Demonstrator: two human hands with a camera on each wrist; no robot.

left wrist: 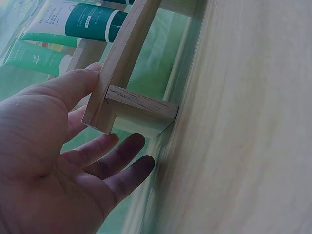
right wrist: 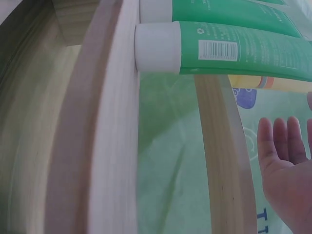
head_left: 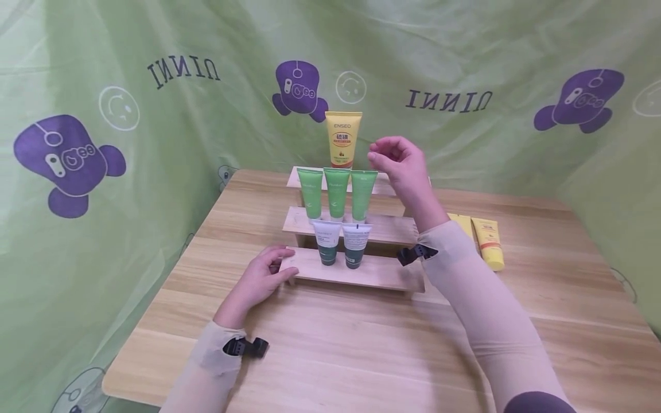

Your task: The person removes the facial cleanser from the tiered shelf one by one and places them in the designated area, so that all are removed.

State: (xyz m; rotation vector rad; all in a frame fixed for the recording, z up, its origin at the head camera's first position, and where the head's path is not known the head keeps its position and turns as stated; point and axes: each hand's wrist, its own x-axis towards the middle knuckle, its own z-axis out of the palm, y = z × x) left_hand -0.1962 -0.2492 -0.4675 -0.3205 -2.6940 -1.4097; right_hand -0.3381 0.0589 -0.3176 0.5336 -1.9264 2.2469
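Resting our left hand (head_left: 260,278), fingers relaxed, against the near shelf (head_left: 389,273)'s left end, we face two white-and-green tubes (head_left: 327,241) upon it, three green tubes (head_left: 337,192) beyond, then our empty, loosely curved right hand (head_left: 405,169) just right of the yellow tube (head_left: 342,137) upright on the far shelf (head_left: 384,184).

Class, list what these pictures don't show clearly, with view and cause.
Head: lower end of the upright yellow plastic tube, mostly behind green plastic tubes.
Head: much of a yellow item, behind the beige fabric sleeve.
Left wrist: index fingertip of the left hand, behind the pale wooden shelf board.
Right wrist: right hand, partly cut off by right edge.
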